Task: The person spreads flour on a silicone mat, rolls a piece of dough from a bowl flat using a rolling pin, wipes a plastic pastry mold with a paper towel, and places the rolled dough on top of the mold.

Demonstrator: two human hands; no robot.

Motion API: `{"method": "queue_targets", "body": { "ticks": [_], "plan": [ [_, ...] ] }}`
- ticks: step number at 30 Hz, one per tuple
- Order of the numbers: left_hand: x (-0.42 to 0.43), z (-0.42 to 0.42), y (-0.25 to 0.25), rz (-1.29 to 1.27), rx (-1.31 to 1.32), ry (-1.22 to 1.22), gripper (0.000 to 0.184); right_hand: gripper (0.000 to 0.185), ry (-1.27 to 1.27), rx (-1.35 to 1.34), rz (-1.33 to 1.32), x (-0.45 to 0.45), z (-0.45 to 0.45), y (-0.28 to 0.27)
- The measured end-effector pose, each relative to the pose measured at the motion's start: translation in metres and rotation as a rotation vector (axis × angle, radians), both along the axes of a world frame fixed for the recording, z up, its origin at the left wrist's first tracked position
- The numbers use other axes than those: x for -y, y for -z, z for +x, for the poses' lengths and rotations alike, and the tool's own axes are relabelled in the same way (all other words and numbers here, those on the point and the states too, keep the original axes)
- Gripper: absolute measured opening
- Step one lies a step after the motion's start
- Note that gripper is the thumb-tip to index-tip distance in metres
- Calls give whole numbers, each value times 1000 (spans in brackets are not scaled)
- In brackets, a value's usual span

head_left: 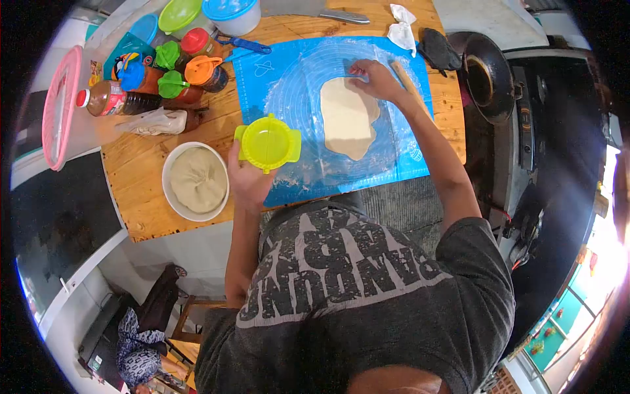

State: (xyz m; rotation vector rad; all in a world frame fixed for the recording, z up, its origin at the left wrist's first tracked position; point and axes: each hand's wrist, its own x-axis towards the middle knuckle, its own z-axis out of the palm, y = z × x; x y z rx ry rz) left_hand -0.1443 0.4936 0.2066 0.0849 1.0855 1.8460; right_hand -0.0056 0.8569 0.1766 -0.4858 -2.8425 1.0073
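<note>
My left hand [251, 180] grips a yellow-green plastic dumpling press [266, 143], held above the left edge of a blue silicone mat [289, 187]. The press is opened out, with its round ridged face up. On the floured mat lies a thin rolled-out sheet of dough [348, 118] with an uneven outline. At the sheet's upper right edge is my right hand [378, 80], thumb and fingers apart and nothing visible in them. A wooden rolling pin [408, 82] lies beside that hand, partly covered by the wrist.
A white bowl [167, 190] of dough stands left on the wooden table [134, 207]. Bottles with coloured caps [174, 85] and lidded tubs [233, 20] crowd the back left. A knife [344, 16], white cloth [401, 33], dark cloth [438, 51] and wok [489, 79] lie beyond.
</note>
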Motion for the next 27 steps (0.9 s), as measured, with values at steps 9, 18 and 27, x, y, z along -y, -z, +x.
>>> {"method": "queue_targets", "body": {
  "ticks": [9, 18, 27],
  "plan": [
    [-9, -4, -18, 197, 657, -70, 50, 31, -2, 115, 10, 2, 0, -7],
    [3, 2, -2, 421, 730, -6, 46, 30, -63, 121, 13, -4, -2, 9],
    [12, 2, 3, 356, 793, -36, 46, 26, -21, 239, 61, -2, -10, 12]
  ]
}}
